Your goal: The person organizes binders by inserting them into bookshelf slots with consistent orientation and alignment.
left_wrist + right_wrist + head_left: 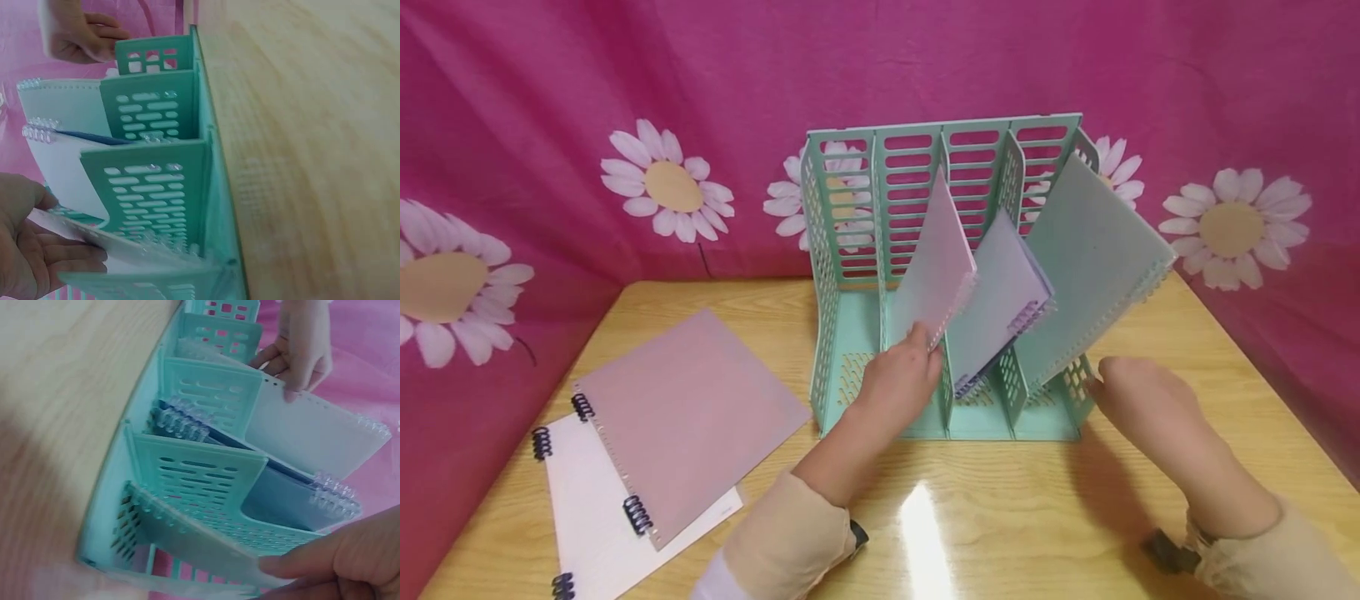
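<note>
A mint-green file organizer [981,435] with several upright compartments stands on the table. My left hand [904,375] pinches the lower spiral edge of a pale pink notebook [936,271], which leans in the second compartment from the left. In the left wrist view, thumb and fingers [65,259] lie on either side of its covers. My right hand [1150,408], fingers curled, grips the front edge of the organizer's right side wall [1078,392]. Beside it, a mint notebook [1086,258] leans in the rightmost compartment. Between the two sit lavender spiral notebooks [996,292], one with a darker cover.
On the table's left lie a dusty-pink notebook [696,417] with black rings and, partly beneath it, a white one [591,500]. A magenta cloth [737,67] with daisies hangs behind the wooden table [992,517]. Dark wrist devices show at both cuffs.
</note>
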A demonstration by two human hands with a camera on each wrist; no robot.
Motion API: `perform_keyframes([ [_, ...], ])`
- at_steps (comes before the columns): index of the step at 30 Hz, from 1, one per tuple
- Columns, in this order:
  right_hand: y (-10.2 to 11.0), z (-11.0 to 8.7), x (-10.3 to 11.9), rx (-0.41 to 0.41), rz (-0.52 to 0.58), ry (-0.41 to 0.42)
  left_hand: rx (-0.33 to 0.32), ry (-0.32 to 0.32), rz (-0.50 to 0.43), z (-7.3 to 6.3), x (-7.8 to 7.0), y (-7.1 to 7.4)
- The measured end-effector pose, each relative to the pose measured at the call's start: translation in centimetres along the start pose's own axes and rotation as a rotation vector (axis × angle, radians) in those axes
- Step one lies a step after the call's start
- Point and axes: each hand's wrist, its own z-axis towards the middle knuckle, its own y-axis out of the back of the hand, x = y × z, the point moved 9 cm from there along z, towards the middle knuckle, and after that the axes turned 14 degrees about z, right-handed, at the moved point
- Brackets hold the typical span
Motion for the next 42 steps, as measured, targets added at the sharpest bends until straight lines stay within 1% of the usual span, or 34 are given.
perform_keyframes([
  [3, 0.5, -0.2, 1.0, -0.033, -0.013, 0.017, 0.041, 0.002, 0.026, -0.1, 0.7, -0.5],
  [6, 1.0, -0.3, 2.2, -0.081, -0.029, 0.063, 0.140, 0.010, 0.034, -0.4, 1.3, -0.8],
  [8, 1.4, -0.3, 3.0, -0.110, -0.034, 0.100, 0.197, 0.011, 0.040, -0.7, 1.6, -0.7],
  [10, 1.6, -0.2, 3.9, -0.124, -0.025, 0.135, 0.240, 0.008, 0.029, -1.1, 1.9, -0.5],
  [12, 1.7, -0.1, 4.7, -0.123, -0.011, 0.155, 0.248, 0.003, 0.007, -1.6, 2.3, 0.0],
  [14, 1.8, 0.0, 5.6, -0.125, 0.002, 0.170, 0.223, -0.003, -0.027, -1.9, 2.7, 0.6],
  [17, 1.9, 0.1, 6.7, -0.136, 0.005, 0.191, 0.139, -0.016, -0.064, -2.5, 3.5, 2.1],
  [19, 2.0, 0.1, 7.5, -0.149, 0.006, 0.212, 0.079, -0.022, -0.070, -2.8, 4.1, 3.1],
  [21, 1.9, 0.2, 8.2, -0.158, 0.010, 0.234, 0.039, -0.020, -0.065, -3.2, 4.8, 3.9],
  [23, 1.9, 0.2, 9.0, -0.170, 0.015, 0.255, 0.026, -0.009, -0.070, -3.6, 5.6, 4.4],
  [28, 1.6, 0.0, 10.8, -0.222, 0.023, 0.326, 0.039, 0.028, -0.091, -4.4, 7.6, 5.1],
  [31, 1.2, 0.0, 11.7, -0.231, 0.031, 0.352, 0.038, 0.043, -0.074, -4.8, 8.4, 5.7],
  [35, 1.4, -0.1, 12.8, -0.252, 0.037, 0.377, 0.025, 0.066, -0.069, -5.4, 9.6, 6.5],
  [38, 1.6, -0.2, 13.6, -0.278, 0.028, 0.402, -0.011, 0.089, -0.081, -5.9, 10.5, 7.3],
  [42, 1.6, -0.1, 14.8, -0.269, 0.026, 0.421, -0.085, 0.114, -0.064, -6.5, 11.9, 8.8],
])
